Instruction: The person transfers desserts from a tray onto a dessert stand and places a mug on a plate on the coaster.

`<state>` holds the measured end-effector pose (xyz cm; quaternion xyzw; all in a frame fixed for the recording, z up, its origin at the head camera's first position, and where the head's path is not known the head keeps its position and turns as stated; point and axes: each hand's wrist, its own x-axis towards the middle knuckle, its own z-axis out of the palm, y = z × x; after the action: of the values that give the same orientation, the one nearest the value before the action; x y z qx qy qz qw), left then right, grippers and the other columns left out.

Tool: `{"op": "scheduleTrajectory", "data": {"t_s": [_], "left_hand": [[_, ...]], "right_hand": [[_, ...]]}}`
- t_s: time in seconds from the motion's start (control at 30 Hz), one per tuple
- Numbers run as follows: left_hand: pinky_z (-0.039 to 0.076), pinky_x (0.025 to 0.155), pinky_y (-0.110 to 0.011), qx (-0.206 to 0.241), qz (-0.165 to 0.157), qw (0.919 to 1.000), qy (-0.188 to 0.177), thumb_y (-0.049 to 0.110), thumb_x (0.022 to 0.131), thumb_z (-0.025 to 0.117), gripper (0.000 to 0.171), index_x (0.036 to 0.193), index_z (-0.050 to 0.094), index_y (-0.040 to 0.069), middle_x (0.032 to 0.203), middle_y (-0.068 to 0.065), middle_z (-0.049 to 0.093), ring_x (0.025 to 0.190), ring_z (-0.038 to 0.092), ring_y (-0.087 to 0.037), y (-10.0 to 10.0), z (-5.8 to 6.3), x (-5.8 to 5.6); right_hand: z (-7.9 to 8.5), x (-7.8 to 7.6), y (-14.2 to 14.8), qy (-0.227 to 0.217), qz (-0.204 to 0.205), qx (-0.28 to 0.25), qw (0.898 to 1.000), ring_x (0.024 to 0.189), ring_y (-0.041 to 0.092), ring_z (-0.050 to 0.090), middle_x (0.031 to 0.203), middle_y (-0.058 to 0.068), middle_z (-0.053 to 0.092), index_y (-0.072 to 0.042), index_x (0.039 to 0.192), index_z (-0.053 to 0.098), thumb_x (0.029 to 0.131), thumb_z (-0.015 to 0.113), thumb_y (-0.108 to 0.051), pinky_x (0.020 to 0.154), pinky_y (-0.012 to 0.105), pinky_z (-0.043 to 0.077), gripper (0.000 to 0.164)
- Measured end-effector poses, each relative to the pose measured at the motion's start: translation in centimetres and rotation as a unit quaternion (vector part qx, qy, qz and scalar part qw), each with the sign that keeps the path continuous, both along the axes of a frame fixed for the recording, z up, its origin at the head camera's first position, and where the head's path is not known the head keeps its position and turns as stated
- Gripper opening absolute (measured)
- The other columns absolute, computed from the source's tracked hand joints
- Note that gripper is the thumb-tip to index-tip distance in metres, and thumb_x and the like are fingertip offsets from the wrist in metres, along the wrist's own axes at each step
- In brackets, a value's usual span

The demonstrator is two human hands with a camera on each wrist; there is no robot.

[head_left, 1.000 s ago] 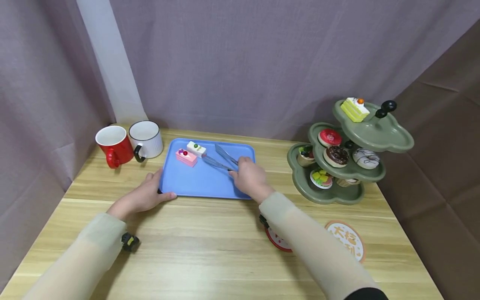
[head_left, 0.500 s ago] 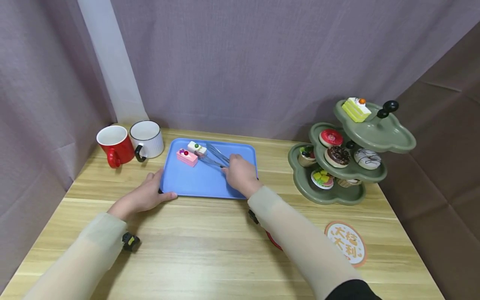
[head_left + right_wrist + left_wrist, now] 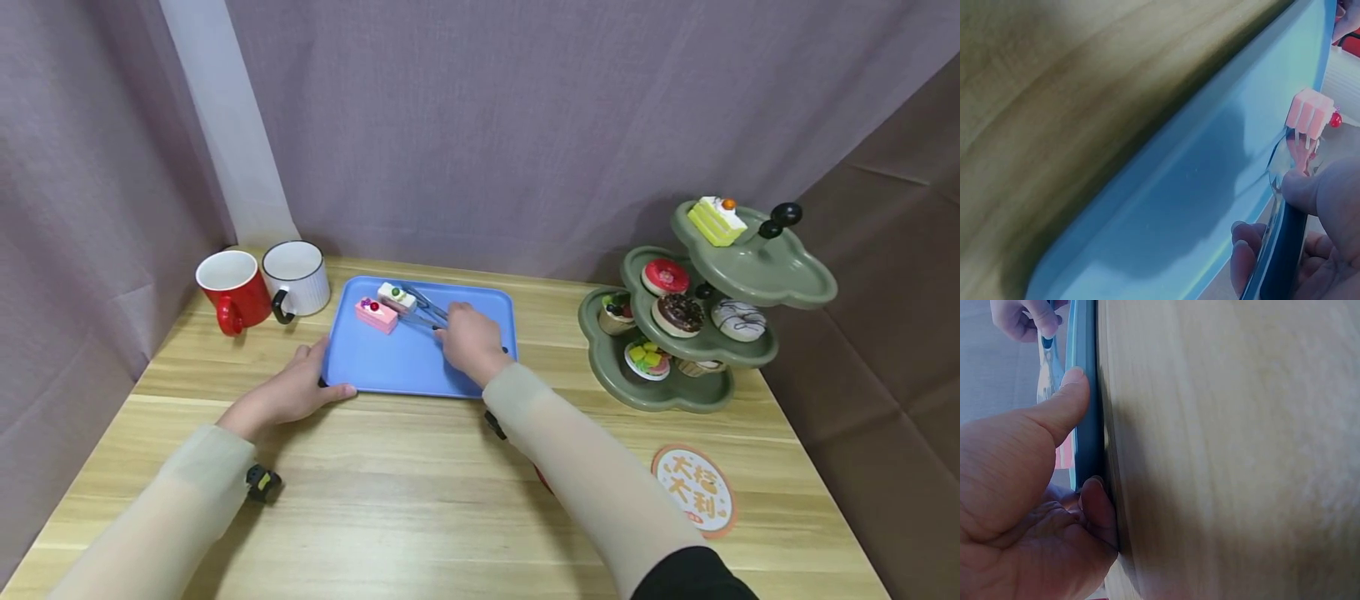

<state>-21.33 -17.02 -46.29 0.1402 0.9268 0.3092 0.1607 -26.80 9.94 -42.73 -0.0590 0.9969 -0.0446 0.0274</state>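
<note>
My right hand (image 3: 472, 340) holds a pair of metal tongs (image 3: 426, 310) with dark handles (image 3: 1284, 253). The tongs' tips lie at the white cake piece (image 3: 397, 296), one on each side of its right end; whether they touch it I cannot tell. Just in front is a pink cake piece (image 3: 376, 316) with a red berry on top. Both cakes rest on a blue tray (image 3: 382, 367). At the tray's front left corner, my left hand (image 3: 300, 387) grips the rim, its thumb (image 3: 1063, 403) along the front edge and the other fingers at the left side.
A red mug (image 3: 233, 293) and a white mug (image 3: 296, 279) stand left of the tray. On the right is a green three-tier stand (image 3: 660, 398) bearing several toy pastries. A round coaster (image 3: 694, 490) lies nearer; another is mostly hidden under my right sleeve.
My right hand has moved left with the tongs. Their tips have drawn closer together and now flank the white cake. My left hand stays on the tray's corner.
</note>
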Motion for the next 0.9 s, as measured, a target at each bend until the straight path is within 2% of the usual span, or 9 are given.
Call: {"op": "scheduleTrajectory", "data": {"t_s": [0.4, 0.7, 0.9], "left_hand": [[0.027, 0.106, -0.060, 0.004, 0.000, 1.0000, 0.002, 0.047, 0.090, 0.065, 0.103, 0.150, 0.003, -0.010, 0.137, -0.037, 0.027, 0.121, 0.038, -0.042, 0.00, -0.10, 0.03], [0.026, 0.106, -0.060, 0.002, 0.000, 1.0000, -0.008, 0.048, 0.091, 0.064, 0.103, 0.150, 0.001, -0.009, 0.139, -0.037, 0.025, 0.123, 0.037, -0.043, 0.08, -0.07, -0.04], [0.026, 0.106, -0.060, 0.004, 0.001, 1.0000, 0.000, 0.047, 0.091, 0.064, 0.102, 0.150, 0.002, -0.011, 0.136, -0.038, 0.027, 0.122, 0.037, -0.043, 0.09, -0.13, 0.03]], "right_hand": [[0.19, -0.01, -0.54, 0.007, 0.011, 0.008, 1.000, 0.082, 0.024, 0.062, 0.098, 0.004, 0.059, -0.009, 0.109, 0.057, 0.097, 0.057, -0.039, 0.070, 0.045, 0.053, 0.032], [-0.05, -0.01, -0.34, 0.019, 0.016, 0.005, 1.000, 0.082, 0.025, 0.063, 0.101, 0.005, 0.060, -0.008, 0.109, 0.055, 0.097, 0.057, -0.036, 0.068, 0.045, 0.053, 0.031], [-0.26, 0.02, -0.12, 0.033, 0.018, -0.003, 0.999, 0.082, 0.024, 0.063, 0.104, 0.006, 0.060, -0.007, 0.113, 0.056, 0.098, 0.056, -0.034, 0.067, 0.043, 0.054, 0.031]]}}
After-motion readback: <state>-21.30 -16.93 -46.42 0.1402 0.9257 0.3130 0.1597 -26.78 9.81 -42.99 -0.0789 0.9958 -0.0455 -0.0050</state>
